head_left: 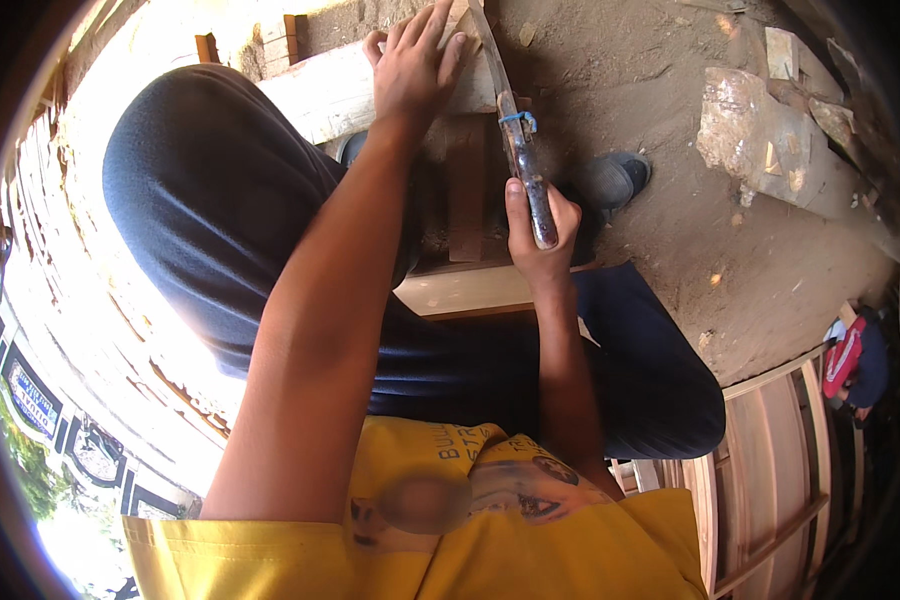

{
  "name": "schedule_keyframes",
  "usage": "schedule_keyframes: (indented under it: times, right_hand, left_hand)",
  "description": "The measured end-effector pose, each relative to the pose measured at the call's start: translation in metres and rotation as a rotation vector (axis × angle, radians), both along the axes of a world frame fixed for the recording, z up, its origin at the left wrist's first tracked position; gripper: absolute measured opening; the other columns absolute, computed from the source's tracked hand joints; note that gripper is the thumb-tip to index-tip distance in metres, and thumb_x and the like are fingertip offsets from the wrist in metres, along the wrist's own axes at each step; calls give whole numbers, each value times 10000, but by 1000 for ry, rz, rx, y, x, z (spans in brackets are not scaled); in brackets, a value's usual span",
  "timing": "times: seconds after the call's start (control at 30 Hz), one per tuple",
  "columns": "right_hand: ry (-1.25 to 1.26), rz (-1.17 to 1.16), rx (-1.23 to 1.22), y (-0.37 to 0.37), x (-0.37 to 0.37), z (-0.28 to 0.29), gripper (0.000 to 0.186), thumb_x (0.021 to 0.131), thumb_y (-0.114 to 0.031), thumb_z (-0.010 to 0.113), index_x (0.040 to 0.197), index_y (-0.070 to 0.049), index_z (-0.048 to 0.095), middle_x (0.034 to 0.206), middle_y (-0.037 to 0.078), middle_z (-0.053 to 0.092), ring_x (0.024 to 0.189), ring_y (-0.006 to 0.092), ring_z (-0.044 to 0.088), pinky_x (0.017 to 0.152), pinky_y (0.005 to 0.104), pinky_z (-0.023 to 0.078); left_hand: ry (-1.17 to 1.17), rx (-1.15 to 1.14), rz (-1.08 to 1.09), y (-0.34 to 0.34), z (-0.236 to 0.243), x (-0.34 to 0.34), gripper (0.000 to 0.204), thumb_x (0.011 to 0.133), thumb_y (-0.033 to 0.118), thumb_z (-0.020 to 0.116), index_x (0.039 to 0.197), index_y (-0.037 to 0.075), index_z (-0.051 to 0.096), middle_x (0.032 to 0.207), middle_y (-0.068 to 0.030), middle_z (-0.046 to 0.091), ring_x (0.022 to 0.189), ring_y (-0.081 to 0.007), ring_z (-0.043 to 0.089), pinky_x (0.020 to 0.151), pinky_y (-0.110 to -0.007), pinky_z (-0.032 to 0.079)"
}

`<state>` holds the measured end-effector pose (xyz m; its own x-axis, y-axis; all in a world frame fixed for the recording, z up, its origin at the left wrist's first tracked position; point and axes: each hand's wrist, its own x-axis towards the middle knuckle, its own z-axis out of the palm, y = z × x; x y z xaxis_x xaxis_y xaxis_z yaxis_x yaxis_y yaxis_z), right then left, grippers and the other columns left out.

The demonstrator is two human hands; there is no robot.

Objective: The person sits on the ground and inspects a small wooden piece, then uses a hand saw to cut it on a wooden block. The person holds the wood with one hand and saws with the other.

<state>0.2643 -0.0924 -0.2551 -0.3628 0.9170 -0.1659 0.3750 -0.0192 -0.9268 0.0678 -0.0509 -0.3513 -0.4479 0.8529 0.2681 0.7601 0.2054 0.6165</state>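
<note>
My left hand (412,68) lies with fingers spread on a pale, rough wooden plank (320,98) in front of me. My right hand (548,232) is wrapped round the dark, worn handle of a long-bladed knife (520,145), its thumb along the side. A blue tie circles the tool where handle meets blade. The narrow blade points away from me and runs close by the plank's right end; whether it touches the wood I cannot tell. Its tip is cut off by the upper edge of the view.
Beneath the plank stands a wooden support (467,190), with a pale board (460,290) nearer me. Broken slabs (755,135) lie on the dirt ground at the far right. My shoe (615,182) rests right of the support. Wooden framing (770,480) and another person (860,360) are at the right.
</note>
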Motion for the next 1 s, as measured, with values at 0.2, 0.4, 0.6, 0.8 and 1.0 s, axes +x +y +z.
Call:
schedule_keyframes:
  times: [0.2,0.4,0.6,0.8,1.0]
  right_hand:
    - [-6,-3,-62,-2,-6,6,197,893,-117,592,734,-2,572,519,31,469,461,65,437,436,265,340]
    - [-11,2,-51,-5,-5,5,217,902,-120,579,721,-2,553,521,25,451,462,67,421,434,273,334]
    - [-44,9,47,-33,24,-2,205,872,-112,585,705,-6,529,521,73,461,432,170,475,441,307,363]
    - [-73,24,-128,-6,7,4,145,855,-95,601,751,-3,559,539,80,500,443,170,518,443,298,385]
    - [-64,26,18,-33,28,7,194,872,-111,594,717,-7,545,536,93,497,440,173,521,432,315,371]
  left_hand:
    - [29,-237,233,24,-7,7,350,911,289,438,917,40,683,998,-99,665,1023,-286,545,985,-456,253]
    - [204,-172,349,27,-15,19,378,901,265,410,788,18,672,901,-136,661,953,-301,544,973,-485,257]
    - [167,-250,372,29,-8,22,352,882,240,415,795,9,666,853,-145,649,927,-310,541,969,-490,261]
    - [147,-351,327,29,9,20,250,876,234,462,894,56,637,954,-130,620,1010,-288,512,955,-488,275]
    - [147,-342,327,29,12,19,236,868,233,454,831,56,606,899,-126,610,969,-283,516,938,-482,289]
